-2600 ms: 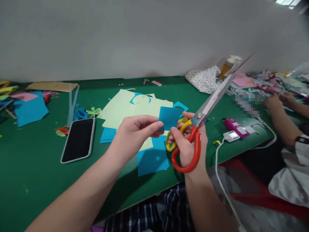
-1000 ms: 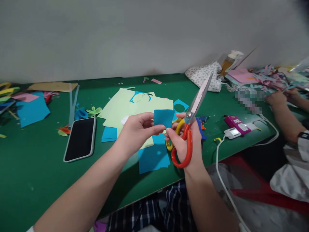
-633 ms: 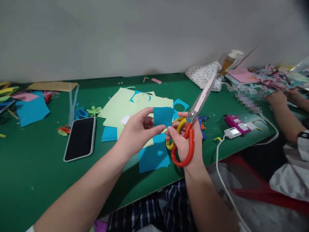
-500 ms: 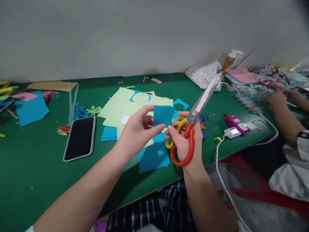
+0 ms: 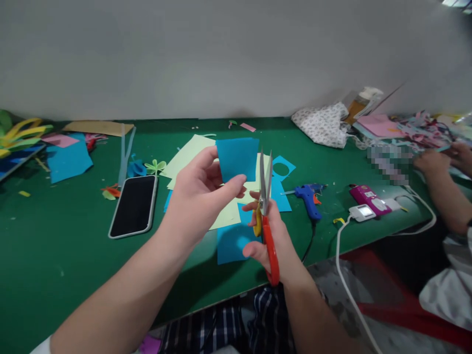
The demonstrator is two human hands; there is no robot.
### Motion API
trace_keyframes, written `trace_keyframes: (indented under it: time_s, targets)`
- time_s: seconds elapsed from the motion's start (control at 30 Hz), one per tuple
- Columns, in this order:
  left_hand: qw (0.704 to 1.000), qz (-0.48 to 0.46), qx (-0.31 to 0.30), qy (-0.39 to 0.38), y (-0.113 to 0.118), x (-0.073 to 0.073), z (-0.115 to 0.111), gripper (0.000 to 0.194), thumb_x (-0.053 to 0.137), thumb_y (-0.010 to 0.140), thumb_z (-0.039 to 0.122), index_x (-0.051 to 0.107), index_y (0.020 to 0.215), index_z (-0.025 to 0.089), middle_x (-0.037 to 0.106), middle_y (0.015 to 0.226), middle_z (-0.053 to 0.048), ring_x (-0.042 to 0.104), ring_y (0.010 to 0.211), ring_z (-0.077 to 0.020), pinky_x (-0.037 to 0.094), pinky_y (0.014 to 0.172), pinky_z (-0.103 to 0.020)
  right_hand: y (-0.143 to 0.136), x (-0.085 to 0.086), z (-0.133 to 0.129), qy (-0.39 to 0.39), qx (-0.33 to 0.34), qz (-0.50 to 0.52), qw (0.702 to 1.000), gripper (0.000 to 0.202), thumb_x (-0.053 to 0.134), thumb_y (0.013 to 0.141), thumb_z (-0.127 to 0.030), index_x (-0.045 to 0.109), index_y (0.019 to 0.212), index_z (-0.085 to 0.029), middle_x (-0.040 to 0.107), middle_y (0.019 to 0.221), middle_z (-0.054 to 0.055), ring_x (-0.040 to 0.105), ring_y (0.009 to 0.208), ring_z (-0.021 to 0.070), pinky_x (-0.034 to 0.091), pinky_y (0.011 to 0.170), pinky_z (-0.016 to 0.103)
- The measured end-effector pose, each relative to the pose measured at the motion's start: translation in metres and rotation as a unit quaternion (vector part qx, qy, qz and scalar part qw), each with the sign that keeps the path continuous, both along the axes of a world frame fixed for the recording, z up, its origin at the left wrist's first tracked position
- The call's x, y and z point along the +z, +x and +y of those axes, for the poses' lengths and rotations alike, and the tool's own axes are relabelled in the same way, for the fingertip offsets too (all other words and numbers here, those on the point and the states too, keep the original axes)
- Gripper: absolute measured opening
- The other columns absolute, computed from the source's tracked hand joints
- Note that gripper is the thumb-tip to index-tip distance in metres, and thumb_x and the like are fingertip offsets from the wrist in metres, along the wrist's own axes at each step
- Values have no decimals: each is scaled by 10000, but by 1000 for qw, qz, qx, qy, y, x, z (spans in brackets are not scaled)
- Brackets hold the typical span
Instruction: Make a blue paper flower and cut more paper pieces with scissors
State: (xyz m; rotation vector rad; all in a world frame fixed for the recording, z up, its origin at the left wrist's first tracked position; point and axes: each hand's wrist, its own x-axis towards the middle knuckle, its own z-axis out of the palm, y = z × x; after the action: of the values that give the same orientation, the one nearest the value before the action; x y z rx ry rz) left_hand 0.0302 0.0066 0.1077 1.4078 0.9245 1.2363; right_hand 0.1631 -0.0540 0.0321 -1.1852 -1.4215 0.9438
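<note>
Between the thumb and fingers of my left hand (image 5: pixel 199 196) is a blue paper piece (image 5: pixel 238 160), held up over the table. My right hand (image 5: pixel 276 236) holds scissors (image 5: pixel 272 250) with one red and one yellow handle. Their blades point up, slightly parted, just right of the blue piece and not around it. Beneath both hands lie pale green sheets (image 5: pixel 190 152) and a larger blue sheet (image 5: pixel 230 243). A blue sheet with a round hole (image 5: pixel 288 164) lies behind the scissors.
A phone (image 5: pixel 133 206) lies left of my hands, near paper flowers (image 5: pixel 155 166). To the right are a blue glue gun (image 5: pixel 308 199), a purple device (image 5: pixel 368 199) with a white cable, and a patterned cloth (image 5: pixel 322 125). Another person's hands (image 5: pixel 435 162) work at far right.
The scissors have swung from leaning right to nearly upright, and my right thumb has come away from the blue paper. My left hand has raised the paper a little and turned it more face-on.
</note>
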Motion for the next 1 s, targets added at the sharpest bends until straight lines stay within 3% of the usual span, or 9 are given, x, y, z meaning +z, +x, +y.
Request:
trace_keyframes:
  time_s: [0.5,0.83,1.0]
  targets:
    - [1000,8,12,11,2,-2,-2,208,617,744,159,584,942,215,636,770,14,611,634,-131,533,560,-232,-6,9,-4,-45,34,-6,998,914,564,548,-769,367,1277,-254,530,1077,91,525,917,222,474,789,375]
    - [1000,15,3,24,2,-5,-1,173,599,762,157,587,925,213,632,771,8,617,648,-131,541,549,-233,-7,15,-5,-35,27,-38,998,715,709,636,-533,369,1214,-286,541,1042,70,555,955,240,509,772,384]
    - [999,21,5,43,3,-7,0,162,590,771,178,582,930,213,627,766,11,617,638,-125,541,546,-232,-8,15,-5,-39,23,-40,998,712,717,633,-517,371,1205,-271,540,1045,71,561,953,239,516,772,388]
